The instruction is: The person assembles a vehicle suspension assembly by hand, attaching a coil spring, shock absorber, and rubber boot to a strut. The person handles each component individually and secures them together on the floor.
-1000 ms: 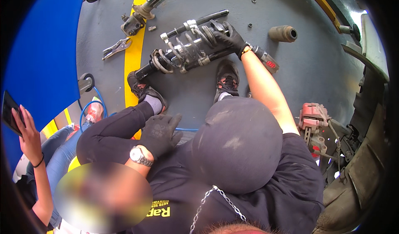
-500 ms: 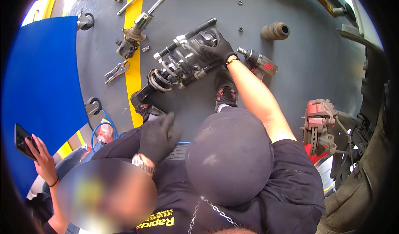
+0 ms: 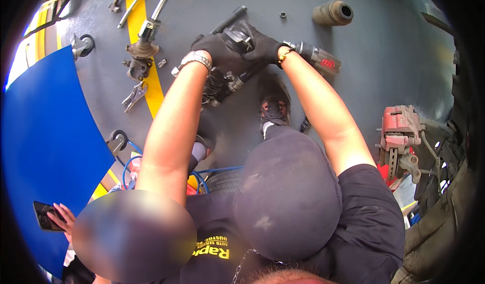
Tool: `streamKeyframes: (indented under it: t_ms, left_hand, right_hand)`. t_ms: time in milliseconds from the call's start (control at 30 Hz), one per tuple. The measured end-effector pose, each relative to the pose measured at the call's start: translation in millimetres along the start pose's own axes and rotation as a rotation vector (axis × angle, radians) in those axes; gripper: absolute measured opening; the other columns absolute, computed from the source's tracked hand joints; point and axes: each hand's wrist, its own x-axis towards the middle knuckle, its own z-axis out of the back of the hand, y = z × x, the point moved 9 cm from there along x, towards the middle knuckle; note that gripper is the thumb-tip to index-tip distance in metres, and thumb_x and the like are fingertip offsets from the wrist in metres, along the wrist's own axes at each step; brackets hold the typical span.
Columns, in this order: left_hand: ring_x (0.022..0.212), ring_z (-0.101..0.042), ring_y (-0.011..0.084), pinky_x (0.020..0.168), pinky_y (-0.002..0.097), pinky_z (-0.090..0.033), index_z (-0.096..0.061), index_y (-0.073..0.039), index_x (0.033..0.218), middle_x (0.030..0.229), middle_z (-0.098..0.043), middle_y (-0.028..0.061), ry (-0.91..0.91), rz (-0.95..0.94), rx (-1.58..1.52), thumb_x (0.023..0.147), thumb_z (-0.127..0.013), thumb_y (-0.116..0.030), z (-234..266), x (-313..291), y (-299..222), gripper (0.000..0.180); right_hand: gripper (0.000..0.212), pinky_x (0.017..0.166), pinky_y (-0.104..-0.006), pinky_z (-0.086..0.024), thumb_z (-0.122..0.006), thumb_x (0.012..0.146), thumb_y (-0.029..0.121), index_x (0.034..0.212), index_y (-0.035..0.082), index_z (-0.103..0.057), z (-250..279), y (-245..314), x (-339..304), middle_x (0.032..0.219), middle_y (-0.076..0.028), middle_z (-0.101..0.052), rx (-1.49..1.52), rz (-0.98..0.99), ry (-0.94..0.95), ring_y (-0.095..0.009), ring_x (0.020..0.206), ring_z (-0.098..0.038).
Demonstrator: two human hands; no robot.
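A strut assembly (image 3: 214, 88) with a coil spring and clamped spring-compressor rods leans across the floor in front of me, its lower part by my feet. My black-gloved left hand (image 3: 218, 50) is closed around its upper end, hiding much of the spring. My gloved right hand (image 3: 263, 46) grips the same end from the other side. Between both hands shows a dark round top mount (image 3: 239, 35). One compressor rod (image 3: 230, 20) sticks out past my left hand. Right beside my right wrist lies an impact wrench (image 3: 317, 58).
Left, a bare strut (image 3: 143, 49), locking pliers (image 3: 134, 97) and a small socket (image 3: 161, 63) lie along a yellow stripe. A dust sleeve (image 3: 332, 13) and a nut (image 3: 283, 15) lie ahead. Blue panel (image 3: 55, 132) left; red brake caliper (image 3: 400, 127) right. Another person's hand (image 3: 64, 217) holds a phone.
My left hand has reached forward from near my body onto the strut's upper end, meeting my right hand there. The view has shifted, so floor items sit higher in it.
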Motion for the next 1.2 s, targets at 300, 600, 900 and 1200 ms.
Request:
streamKeyframes:
  t_ms: [300, 600, 900, 1200]
  left_hand:
    - [0.099, -0.074, 0.0268, 0.094, 0.0385, -0.055, -0.073, -0.001, 0.118, 0.107, -0.077, 0.0148, -0.224, -0.087, -0.489, 0.066, -0.088, -0.039, -27, 22, 35, 0.066]
    - [0.096, -0.072, 0.0233, 0.089, 0.0366, -0.056, -0.056, -0.007, 0.146, 0.108, -0.077, 0.0132, -0.054, -0.278, -0.329, 0.076, -0.088, -0.03, -10, 48, 42, 0.08]
    - [0.096, -0.072, 0.0199, 0.088, 0.0357, -0.057, -0.056, -0.005, 0.147, 0.111, -0.076, 0.0156, -0.284, -0.37, -0.203, 0.078, -0.081, -0.023, -5, 49, 40, 0.075]
    - [0.101, -0.073, 0.0207, 0.089, 0.0335, -0.058, -0.062, -0.003, 0.139, 0.115, -0.075, 0.0162, -0.322, -0.221, -0.546, 0.077, -0.083, -0.026, -21, 45, 50, 0.069]
  right_hand:
    - [0.12, 0.116, -0.039, -0.043, -0.086, 0.072, 0.036, 0.166, 0.01, -0.015, 4, 5, 4, 0.156, -0.022, -0.047, -0.163, -0.086, -0.03, -0.036, 0.137, -0.054]
    - [0.127, 0.113, -0.0394, -0.045, -0.089, 0.065, 0.046, 0.164, 0.005, -0.021, 4, 11, 4, 0.145, -0.026, -0.058, -0.097, -0.029, -0.05, -0.036, 0.13, -0.06]
    - [0.117, 0.111, -0.0419, -0.047, -0.087, 0.066, 0.045, 0.16, 0.004, -0.032, 5, 3, 3, 0.143, -0.026, -0.058, -0.123, -0.004, -0.144, -0.037, 0.13, -0.059]
    - [0.108, 0.111, -0.0416, -0.048, -0.087, 0.068, 0.044, 0.159, 0.014, -0.037, 10, 15, -7, 0.146, -0.02, -0.057, -0.265, 0.028, -0.274, -0.034, 0.132, -0.059]
